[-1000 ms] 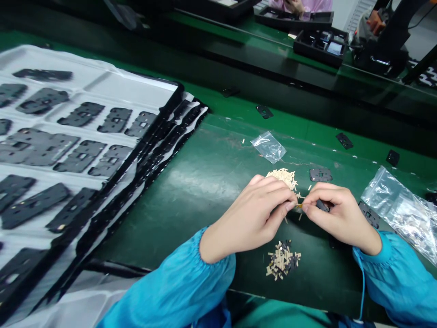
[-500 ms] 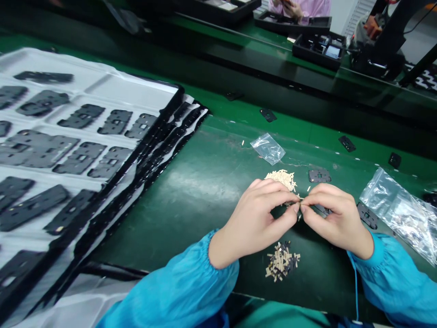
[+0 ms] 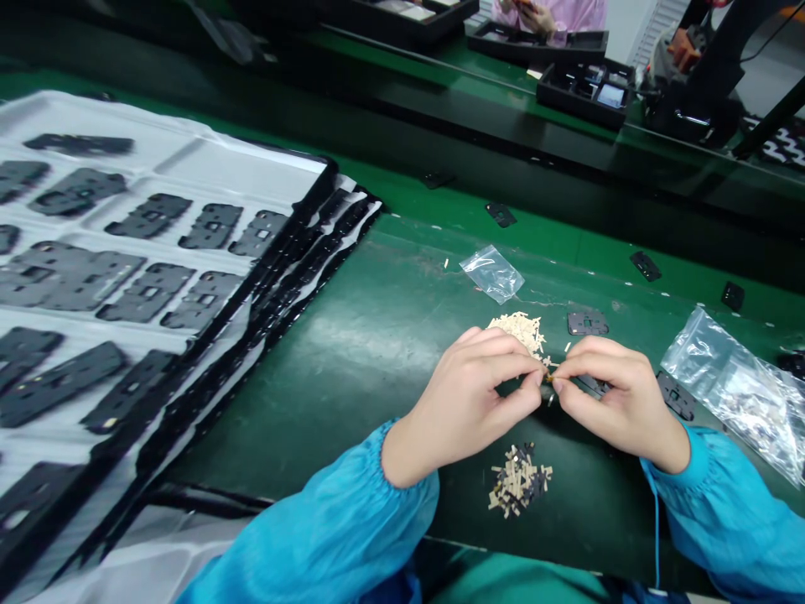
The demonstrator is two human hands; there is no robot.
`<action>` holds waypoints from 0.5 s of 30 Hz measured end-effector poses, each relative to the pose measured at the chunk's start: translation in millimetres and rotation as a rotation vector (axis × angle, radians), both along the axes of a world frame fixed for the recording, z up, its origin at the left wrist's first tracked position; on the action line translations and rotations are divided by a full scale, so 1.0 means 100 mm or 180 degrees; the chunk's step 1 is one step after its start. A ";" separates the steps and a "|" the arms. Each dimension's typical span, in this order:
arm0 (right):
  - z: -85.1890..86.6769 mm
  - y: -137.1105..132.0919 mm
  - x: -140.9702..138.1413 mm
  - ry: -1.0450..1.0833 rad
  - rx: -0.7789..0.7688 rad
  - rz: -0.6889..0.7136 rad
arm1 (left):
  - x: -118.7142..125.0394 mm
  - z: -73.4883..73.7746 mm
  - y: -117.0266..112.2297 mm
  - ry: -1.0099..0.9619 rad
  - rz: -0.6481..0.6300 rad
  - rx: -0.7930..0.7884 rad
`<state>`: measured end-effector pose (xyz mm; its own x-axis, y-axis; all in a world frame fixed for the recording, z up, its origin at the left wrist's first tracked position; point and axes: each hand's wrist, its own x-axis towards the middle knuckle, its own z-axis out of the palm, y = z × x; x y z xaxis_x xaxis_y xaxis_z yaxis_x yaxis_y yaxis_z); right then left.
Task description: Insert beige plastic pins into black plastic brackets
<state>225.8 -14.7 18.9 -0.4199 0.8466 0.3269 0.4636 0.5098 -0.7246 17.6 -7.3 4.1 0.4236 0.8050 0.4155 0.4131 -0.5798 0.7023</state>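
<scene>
My left hand (image 3: 481, 394) and my right hand (image 3: 613, 394) meet at their fingertips over the green table. Between the two pinches is a tiny yellowish piece (image 3: 548, 377), too small to name; each hand's thumb and forefinger close on it. Just behind my left fingers lies a heap of pale beige strips (image 3: 521, 330), partly covered by the hand. Nearer to me is a second pile of beige and dark small pieces (image 3: 519, 482). A flat black plate with cutouts (image 3: 588, 323) lies beyond my right hand, and another (image 3: 676, 396) sits beside its wrist.
Stacked white-lined trays (image 3: 251, 172) with several black plates fill the left. A small clear bag (image 3: 492, 273) lies behind the beige heap; a larger bag of small parts (image 3: 748, 394) lies at right. Across the bench, a person in pink (image 3: 579, 15) sits behind black boxes (image 3: 584, 92).
My fingertips have drawn slightly apart, the left ones shifting a little left. The yellowish piece now shows between them. The piles and bags look the same.
</scene>
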 end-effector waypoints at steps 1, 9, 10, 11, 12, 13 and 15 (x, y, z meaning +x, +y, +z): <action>0.00 0.00 0.00 0.0004 -0.0005 -0.0012 | 0.00 0.00 0.00 -0.0048 0.0025 -0.0009; -0.02 0.00 -0.02 0.0002 0.0131 -0.0058 | 0.01 -0.02 -0.02 -0.0179 -0.0069 -0.0078; -0.02 0.00 -0.02 -0.0026 0.0139 -0.0062 | 0.01 -0.02 -0.02 -0.0160 -0.0054 -0.0041; -0.03 -0.01 -0.02 -0.0056 0.0149 -0.0069 | 0.02 -0.03 -0.02 -0.0136 -0.0044 0.0009; -0.03 -0.01 -0.02 -0.0081 0.0150 -0.0071 | 0.02 -0.03 -0.02 -0.0118 -0.0041 0.0061; -0.04 -0.01 -0.02 -0.0091 0.0142 -0.0067 | 0.03 -0.03 -0.02 -0.0109 -0.0048 0.0110; -0.04 -0.01 -0.01 -0.0051 0.0101 -0.0040 | 0.03 -0.04 -0.01 -0.0112 -0.0057 0.0190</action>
<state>224.8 -15.8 14.5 -0.4148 0.8411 0.3472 0.4815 0.5266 -0.7006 20.7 -8.7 -0.3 0.4219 0.7708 0.4773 0.3780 -0.6281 0.6802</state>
